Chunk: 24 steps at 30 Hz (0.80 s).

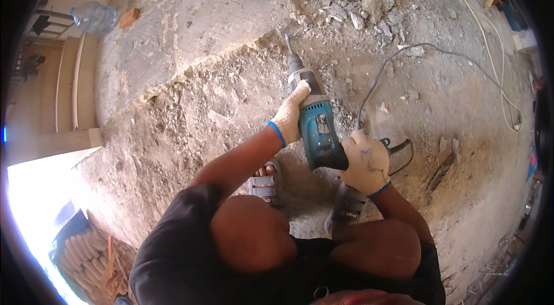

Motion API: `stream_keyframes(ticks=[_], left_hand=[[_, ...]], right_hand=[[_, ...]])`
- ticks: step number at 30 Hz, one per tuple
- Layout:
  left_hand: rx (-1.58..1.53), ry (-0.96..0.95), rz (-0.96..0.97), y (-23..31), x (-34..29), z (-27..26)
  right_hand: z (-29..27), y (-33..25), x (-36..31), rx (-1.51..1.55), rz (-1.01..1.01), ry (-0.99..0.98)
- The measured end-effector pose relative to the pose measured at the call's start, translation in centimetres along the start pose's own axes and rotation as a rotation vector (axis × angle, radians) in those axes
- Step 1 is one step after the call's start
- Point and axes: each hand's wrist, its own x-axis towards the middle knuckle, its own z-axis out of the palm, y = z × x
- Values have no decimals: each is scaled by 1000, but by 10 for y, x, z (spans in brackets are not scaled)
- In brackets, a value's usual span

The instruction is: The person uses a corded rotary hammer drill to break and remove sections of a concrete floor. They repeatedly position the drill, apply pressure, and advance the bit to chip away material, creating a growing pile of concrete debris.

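Observation:
A teal and grey rotary hammer [318,126] slants across the middle of the view, its bit [288,44] pointing away from me. The bit's tip is at the broken edge of the concrete slab [231,13]; whether it touches cannot be made out. My left hand [291,113], in a cream knit glove with a blue cuff, is closed around the tool's front body. At the rear, my right hand [366,162], gloved alike, grips the handle. Its fingers are partly hidden behind the glove's back. Both my feet, in grey sandals [264,188], stand just below the tool.
Broken concrete chunks [369,5] are heaped at the far right of the bit. A dark power cable [424,45] loops to the right and meets a pale cord [501,68]. A clear water bottle [95,17] and a brick [129,18] lie at the far left. Rough rubble covers the ground.

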Motion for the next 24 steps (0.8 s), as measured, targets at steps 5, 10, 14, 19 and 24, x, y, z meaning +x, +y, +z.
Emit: stream_keyframes(ticks=[5,10,14,19,24], left_hand=[[12,56,27,1,0,5],[36,49,42,8,7,5],[23,33,32,10,11,3],[14,54,56,7,11,4],[16,59,51,8,12,4]], right_hand=[[3,2,2,-39,25,-69],[1,5,9,-65,18,-66],[2,6,11,-54,-1,-35],[7,6,12,-37,27,-29],[9,7,14,-73,36,-87]])
